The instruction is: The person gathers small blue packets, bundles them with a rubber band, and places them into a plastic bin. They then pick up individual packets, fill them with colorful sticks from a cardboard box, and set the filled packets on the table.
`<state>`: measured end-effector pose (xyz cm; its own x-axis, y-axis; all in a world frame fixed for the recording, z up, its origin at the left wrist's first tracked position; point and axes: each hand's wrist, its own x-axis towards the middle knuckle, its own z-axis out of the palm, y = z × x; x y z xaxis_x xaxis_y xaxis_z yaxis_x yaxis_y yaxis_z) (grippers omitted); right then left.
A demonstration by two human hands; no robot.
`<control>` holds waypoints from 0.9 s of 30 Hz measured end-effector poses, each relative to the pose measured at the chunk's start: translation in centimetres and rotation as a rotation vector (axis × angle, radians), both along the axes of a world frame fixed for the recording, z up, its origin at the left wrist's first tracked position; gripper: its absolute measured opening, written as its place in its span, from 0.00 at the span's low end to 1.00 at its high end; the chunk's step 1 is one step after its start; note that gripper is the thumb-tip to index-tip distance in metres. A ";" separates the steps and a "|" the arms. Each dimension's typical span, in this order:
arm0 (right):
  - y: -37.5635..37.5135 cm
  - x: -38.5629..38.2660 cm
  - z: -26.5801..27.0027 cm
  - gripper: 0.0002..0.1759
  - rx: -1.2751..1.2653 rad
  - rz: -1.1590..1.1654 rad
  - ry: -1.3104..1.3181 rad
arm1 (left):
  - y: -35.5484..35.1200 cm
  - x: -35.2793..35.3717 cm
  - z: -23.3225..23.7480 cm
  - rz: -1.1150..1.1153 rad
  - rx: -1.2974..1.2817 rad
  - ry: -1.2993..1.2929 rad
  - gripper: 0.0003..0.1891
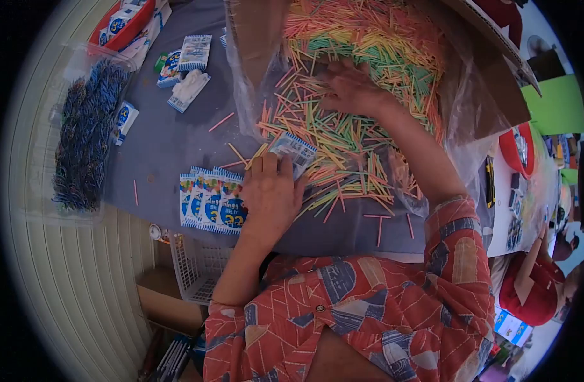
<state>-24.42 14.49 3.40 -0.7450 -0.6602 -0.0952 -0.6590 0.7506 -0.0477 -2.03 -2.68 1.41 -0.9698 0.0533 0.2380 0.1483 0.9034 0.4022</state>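
My left hand [271, 191] lies beside a row of blue and white printed packets [212, 200], its fingertips at the lower end of a clear-and-blue packet [293, 153]. Whether it grips that packet is not clear. My right hand [349, 89] reaches into a heap of thin pink, yellow and green sticks [368, 137], fingers apart among them. The heap spills from a plastic-lined cardboard box [496, 83] onto the grey table cover [171, 146].
At left stands a clear tub [82, 140] of dark blue twisted strands. Loose packets [195, 52] and a red basket [123, 25] lie at the upper left. Another red basket [517, 151] and a person in red [534, 290] are at right. A white crate [196, 274] sits below.
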 end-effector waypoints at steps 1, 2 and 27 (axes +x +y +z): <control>0.1 0.2 0.0 0.44 0.024 0.024 0.017 | 0.2 -0.3 -0.4 -0.004 -0.038 0.048 0.17; 0.4 0.4 0.1 0.39 0.048 0.051 0.034 | 0.4 -0.4 -0.6 -0.006 -0.076 0.096 0.15; 1.3 -1.9 -1.1 0.10 -0.813 -0.092 -0.384 | 0.0 0.1 -2.5 -0.009 -0.025 0.294 0.11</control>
<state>-26.31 15.80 2.35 -0.8113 -0.5718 0.1219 -0.4276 0.4382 -0.7906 -1.96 -2.72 -1.12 -0.8587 0.0707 0.5077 0.2629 0.9109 0.3179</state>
